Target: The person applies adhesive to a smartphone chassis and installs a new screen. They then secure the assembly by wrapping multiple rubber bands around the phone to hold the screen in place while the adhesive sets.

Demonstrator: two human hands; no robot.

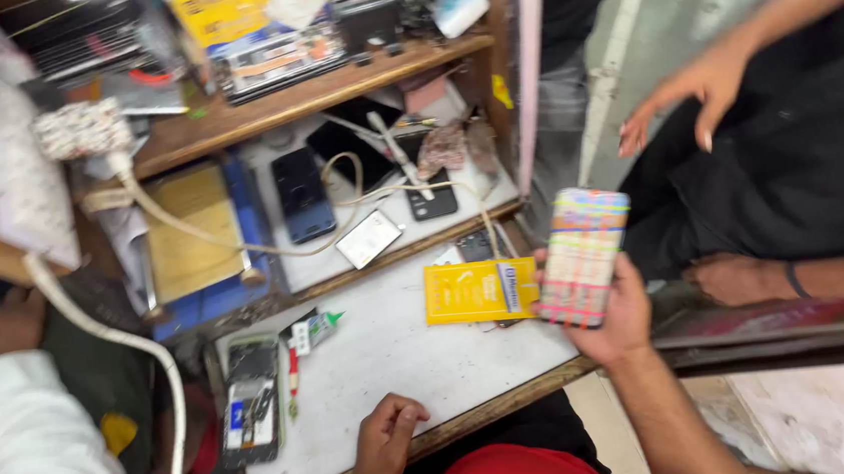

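Right hand grip closed round plaid-cased phone; left hand curled on worktop.

Right hand grips a phone in a multicoloured plaid case, upright, off the counter edge. Left hand curled, resting on the counter's near edge. Yellow packet lies flat just beside the phone. Opened phone lies at counter's left. Another person's hand hangs open, upper right.
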